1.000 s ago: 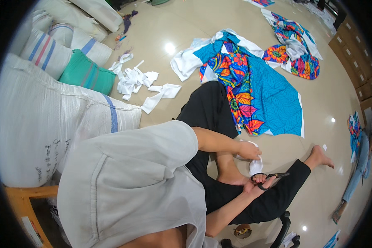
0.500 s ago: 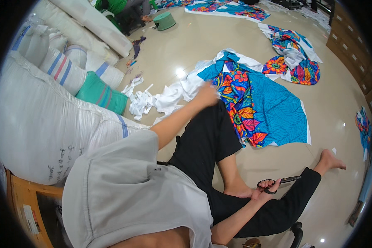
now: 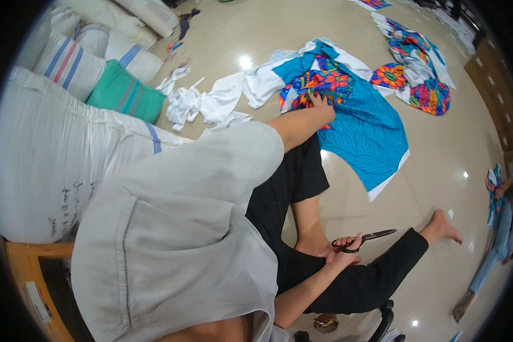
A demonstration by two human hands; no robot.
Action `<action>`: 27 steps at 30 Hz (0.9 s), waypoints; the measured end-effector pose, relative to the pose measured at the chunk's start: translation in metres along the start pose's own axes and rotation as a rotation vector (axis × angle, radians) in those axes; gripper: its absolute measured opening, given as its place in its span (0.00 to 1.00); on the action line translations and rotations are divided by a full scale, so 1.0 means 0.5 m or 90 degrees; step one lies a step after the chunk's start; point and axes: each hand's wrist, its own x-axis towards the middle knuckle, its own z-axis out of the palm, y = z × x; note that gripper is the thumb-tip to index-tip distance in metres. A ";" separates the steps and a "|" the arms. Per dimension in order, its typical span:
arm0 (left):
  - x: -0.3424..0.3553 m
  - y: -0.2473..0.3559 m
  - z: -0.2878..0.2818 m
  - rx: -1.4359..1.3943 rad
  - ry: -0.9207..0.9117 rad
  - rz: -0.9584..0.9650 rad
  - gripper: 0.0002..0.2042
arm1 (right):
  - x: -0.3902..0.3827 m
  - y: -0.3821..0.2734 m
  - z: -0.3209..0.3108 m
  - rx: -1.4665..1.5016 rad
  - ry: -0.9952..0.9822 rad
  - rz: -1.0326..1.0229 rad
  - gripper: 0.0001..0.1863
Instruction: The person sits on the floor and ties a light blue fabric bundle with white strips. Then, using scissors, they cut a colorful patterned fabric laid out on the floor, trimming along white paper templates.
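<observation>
My left hand [image 3: 323, 108] reaches forward over a piece of printed fabric [image 3: 370, 134], its bent fingers closed on the flower-patterned part. The fabric is turquoise with fine leaf lines, bright orange, red and blue flowers, and white edges. Lower right, my right hand [image 3: 346, 251] holds black scissors [image 3: 376, 235] by the handle loops, beside my bare foot and bent leg. Their blades look closed and point right, away from the fabric. White cloth strips [image 3: 219, 97] trail to the left of the printed piece.
More printed fabric [image 3: 416, 62] lies crumpled at the far right. White sacks [image 3: 45, 154] and a green sack [image 3: 125, 94] are piled on the left, over a wooden frame [image 3: 25, 265]. Brown boxes [image 3: 487, 85] line the right edge, where another person's leg [image 3: 490, 256] shows.
My left hand has moved right and forward onto the fabric. The fabric's near part has shifted and gathered, with its lower right corner swung left. The scissors stay in my right hand.
</observation>
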 end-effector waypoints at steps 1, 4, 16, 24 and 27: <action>0.008 0.044 -0.007 0.038 -0.006 0.018 0.21 | 0.013 -0.005 -0.012 -0.034 0.003 0.002 0.22; -0.019 0.118 -0.043 0.120 0.008 0.135 0.21 | 0.016 -0.004 -0.004 -0.083 -0.009 0.040 0.22; -0.073 0.311 0.037 -0.218 0.045 0.575 0.37 | -0.020 0.046 0.009 -0.217 -0.074 0.192 0.24; -0.129 0.372 0.030 -0.213 -0.001 0.634 0.33 | 0.003 0.061 0.005 -0.261 -0.073 0.229 0.25; -0.092 0.402 0.003 -0.240 0.050 0.609 0.28 | 0.006 0.063 0.008 -0.275 -0.034 0.219 0.26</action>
